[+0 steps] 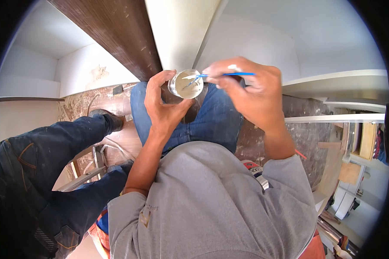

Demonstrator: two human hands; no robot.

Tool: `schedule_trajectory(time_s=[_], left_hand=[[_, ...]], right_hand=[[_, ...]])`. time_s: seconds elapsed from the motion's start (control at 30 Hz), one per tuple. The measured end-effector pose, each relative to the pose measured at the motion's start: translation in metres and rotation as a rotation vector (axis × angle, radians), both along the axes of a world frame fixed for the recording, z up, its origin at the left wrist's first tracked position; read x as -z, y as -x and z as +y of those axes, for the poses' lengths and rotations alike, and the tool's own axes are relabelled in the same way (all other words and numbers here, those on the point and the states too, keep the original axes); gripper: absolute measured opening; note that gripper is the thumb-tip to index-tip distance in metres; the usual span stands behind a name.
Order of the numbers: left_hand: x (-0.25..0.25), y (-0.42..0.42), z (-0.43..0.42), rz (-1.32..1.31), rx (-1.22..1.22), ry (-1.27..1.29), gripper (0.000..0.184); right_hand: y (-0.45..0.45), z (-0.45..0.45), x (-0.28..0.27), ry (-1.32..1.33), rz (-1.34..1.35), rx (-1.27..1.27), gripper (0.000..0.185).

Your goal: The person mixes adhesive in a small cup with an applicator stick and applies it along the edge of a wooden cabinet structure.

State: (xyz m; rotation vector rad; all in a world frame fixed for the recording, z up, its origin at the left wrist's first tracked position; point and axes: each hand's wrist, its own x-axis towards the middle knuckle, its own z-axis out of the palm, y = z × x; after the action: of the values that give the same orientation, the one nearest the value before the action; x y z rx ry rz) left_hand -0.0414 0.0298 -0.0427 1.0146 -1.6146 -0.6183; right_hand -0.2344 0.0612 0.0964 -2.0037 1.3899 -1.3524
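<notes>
A small clear cup [188, 91] with pale, cream-coloured stuff in it is tilted toward the camera above my knees. My left hand [163, 102] is wrapped round its side, thumb below and fingers above. In my right hand [256, 90] is a thin blue stick [240, 74], pinched between thumb and fingers. The stick's far end reaches inside the cup and has pale stuff on it. White smears mark the fingers of my right hand.
A dark brown board [116, 32] and a white panel [177, 30] rise just ahead. Another person's legs in dark jeans [52, 146] are at the left, near a metal frame [98, 162]. White shelf edges [337, 118] extend on the right. The floor [300, 142] is stained.
</notes>
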Motion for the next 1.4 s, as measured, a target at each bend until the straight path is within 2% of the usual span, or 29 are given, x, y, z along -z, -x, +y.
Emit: schedule_trajectory(time_s=[0.13, 0.17, 0.27, 0.4, 0.6, 0.9, 1.0, 1.3, 1.4], left_hand=[[0.001, 0.000, 0.000, 0.027, -0.021, -0.079, 0.065], [-0.001, 0.001, 0.000, 0.032, -0.023, -0.098, 0.065], [-0.005, 0.005, -0.001, 0.119, 0.004, -0.145, 0.069], [-0.013, 0.006, 0.000, 0.174, 0.038, -0.184, 0.072], [-0.010, 0.006, 0.000, 0.187, 0.046, -0.197, 0.072], [-0.007, -0.001, 0.004, 0.154, 0.009, -0.219, 0.069], [-0.004, -0.003, 0.003, 0.156, 0.017, -0.199, 0.069], [0.000, -0.007, 0.005, 0.152, 0.014, -0.187, 0.069], [-0.003, -0.008, 0.007, 0.137, 0.009, -0.205, 0.069]], right_hand=[[0.021, 0.001, -0.011, 0.098, -0.179, -0.025, 0.009], [0.027, 0.003, -0.013, 0.054, -0.256, -0.029, 0.005], [0.040, 0.001, -0.017, 0.115, -0.388, 0.006, 0.005], [0.049, -0.007, -0.026, 0.287, -0.422, 0.023, 0.009], [0.048, -0.019, -0.032, 0.345, -0.284, 0.107, 0.007], [0.044, -0.031, -0.035, 0.428, -0.147, 0.087, 0.010], [0.047, -0.034, -0.041, 0.490, 0.023, 0.066, 0.013], [0.040, -0.026, -0.034, 0.588, -0.086, 0.127, 0.015], [0.040, -0.024, -0.034, 0.527, 0.063, 0.134, 0.016]])
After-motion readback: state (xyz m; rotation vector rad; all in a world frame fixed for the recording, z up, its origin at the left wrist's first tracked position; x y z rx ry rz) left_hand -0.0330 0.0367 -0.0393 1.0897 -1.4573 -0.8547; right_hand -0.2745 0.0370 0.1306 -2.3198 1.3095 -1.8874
